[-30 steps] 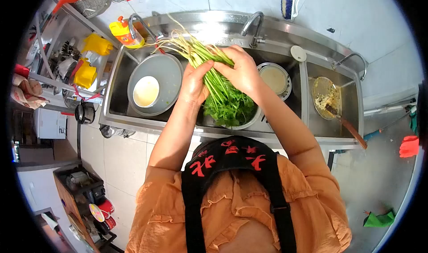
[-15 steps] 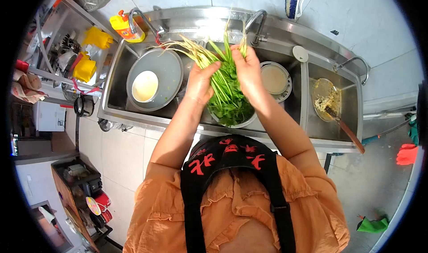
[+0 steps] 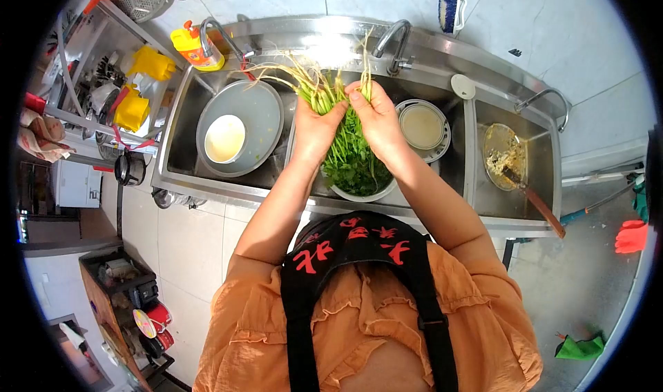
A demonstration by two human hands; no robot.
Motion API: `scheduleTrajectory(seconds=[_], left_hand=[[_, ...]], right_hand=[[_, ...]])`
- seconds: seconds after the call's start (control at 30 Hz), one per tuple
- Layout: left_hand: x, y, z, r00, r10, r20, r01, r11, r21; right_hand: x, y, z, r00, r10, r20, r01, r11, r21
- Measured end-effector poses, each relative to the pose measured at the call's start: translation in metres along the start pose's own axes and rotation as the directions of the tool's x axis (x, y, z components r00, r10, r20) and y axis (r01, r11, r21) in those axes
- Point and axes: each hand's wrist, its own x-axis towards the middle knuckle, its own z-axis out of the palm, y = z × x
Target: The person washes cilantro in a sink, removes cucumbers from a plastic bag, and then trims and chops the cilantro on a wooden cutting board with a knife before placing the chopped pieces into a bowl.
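Observation:
My left hand point(image 3: 318, 130) is closed around a thick bunch of leafy green herbs that looks like coriander point(image 3: 352, 161), with pale stems and stringy roots sticking out above the fist. Beside it, my right hand point(image 3: 377, 119) pinches a smaller clump of rooted stems point(image 3: 366, 81) between thumb and fingers. The leaves hang down into a white bowl point(image 3: 373, 197) in the middle of the sink; they hide most of its inside.
A grey basin point(image 3: 259, 147) holding a white bowl point(image 3: 225, 139) lies in the left sink. Right of my hands is a round strainer point(image 3: 445, 140). Another strainer with food scraps point(image 3: 498, 159) and a wooden-handled tool point(image 3: 542, 209) occupies the right sink. Faucets point(image 3: 395, 40) line the back.
The stems in my left hand are gathered into a tighter bundle, with the roots bunched above the fist. My right hand has shifted slightly down, and the leaves hang straighter over the bowl.

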Motion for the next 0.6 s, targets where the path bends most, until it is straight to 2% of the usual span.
scheduleTrajectory(seconds=[0.07, 0.1, 0.17, 0.23, 0.3, 0.37, 0.4, 0.47, 0.5, 0.57, 0.6], left_hand=[[0.004, -0.001, -0.004, 0.995, -0.08, -0.062, 0.076, 0.995, -0.066], [0.006, -0.002, -0.008, 0.988, -0.122, -0.09, 0.113, 0.988, -0.101], [0.013, -0.009, -0.022, 0.97, -0.2, -0.14, 0.154, 0.947, -0.283], [0.016, -0.011, -0.037, 0.932, -0.28, -0.229, 0.186, 0.914, -0.361], [0.018, -0.019, -0.054, 0.938, -0.249, -0.241, 0.145, 0.914, -0.38], [0.017, -0.015, -0.054, 0.954, -0.26, -0.149, 0.192, 0.912, -0.363], [0.015, -0.013, -0.051, 0.956, -0.273, -0.109, 0.223, 0.914, -0.339], [0.009, -0.007, -0.038, 0.962, -0.273, -0.033, 0.258, 0.937, -0.238], [0.01, -0.022, -0.034, 0.974, -0.226, -0.011, 0.219, 0.956, -0.197], [0.003, -0.017, -0.015, 0.986, -0.128, 0.108, 0.139, 0.985, -0.098], [-0.001, -0.011, -0.006, 0.988, -0.055, 0.141, 0.067, 0.995, -0.076]], right_hand=[[0.002, -0.011, 0.0, 1.0, 0.03, -0.004, -0.029, 0.981, 0.192], [0.005, -0.017, -0.004, 0.999, 0.022, -0.04, -0.014, 0.98, 0.197], [0.013, -0.018, -0.021, 0.988, 0.118, -0.096, -0.092, 0.967, 0.238], [0.016, -0.02, -0.039, 0.982, 0.108, -0.158, -0.065, 0.965, 0.256], [0.018, -0.02, -0.054, 0.975, 0.114, -0.191, -0.068, 0.971, 0.231], [0.02, -0.02, -0.064, 0.972, 0.133, -0.193, -0.1, 0.98, 0.17], [0.018, -0.018, -0.062, 0.978, 0.161, -0.131, -0.14, 0.977, 0.161], [0.013, -0.016, -0.048, 0.998, 0.06, -0.004, -0.06, 0.998, 0.016], [0.013, -0.014, -0.038, 0.997, 0.012, 0.072, -0.009, 0.999, -0.05], [0.01, -0.004, -0.018, 0.994, -0.046, 0.098, 0.036, 0.994, 0.101], [0.007, -0.002, -0.01, 0.996, -0.057, 0.069, 0.05, 0.994, 0.094]])
